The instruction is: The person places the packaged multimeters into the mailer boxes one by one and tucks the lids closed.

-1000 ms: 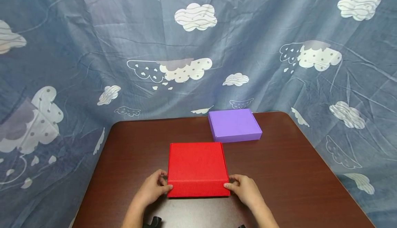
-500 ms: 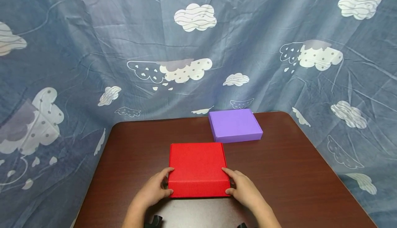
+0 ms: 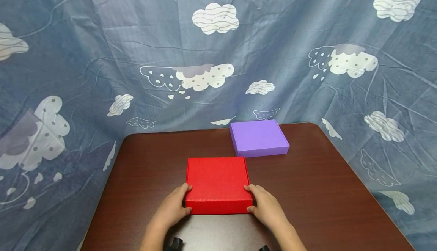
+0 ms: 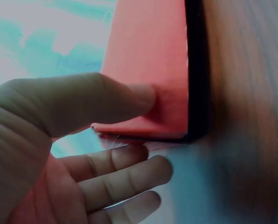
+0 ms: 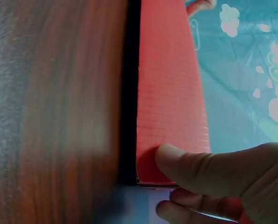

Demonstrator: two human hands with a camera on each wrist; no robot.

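A closed red box (image 3: 218, 179) lies flat on the table, its lid on top and its front wall toward me. My left hand (image 3: 171, 207) grips its near left corner, index fingertip on the lid's edge. In the left wrist view the thumb (image 4: 125, 100) presses the front wall, and the other fingers (image 4: 129, 179) are bent beside the box's end. At the near right corner my right hand (image 3: 268, 207) holds the box the same way. Its thumb (image 5: 176, 161) lies on the front wall in the right wrist view, with fingers partly hidden behind the corner.
A closed purple box (image 3: 259, 137) stands behind and to the right of the red one, near the back edge of the brown wooden table (image 3: 321, 190). A blue cloth (image 3: 290, 27) with white clouds hangs behind and at both sides.
Both index fingers have come up from the red box's sides onto the edges of its lid. The red box's near edge now sits slightly farther from me. The purple box stays put.
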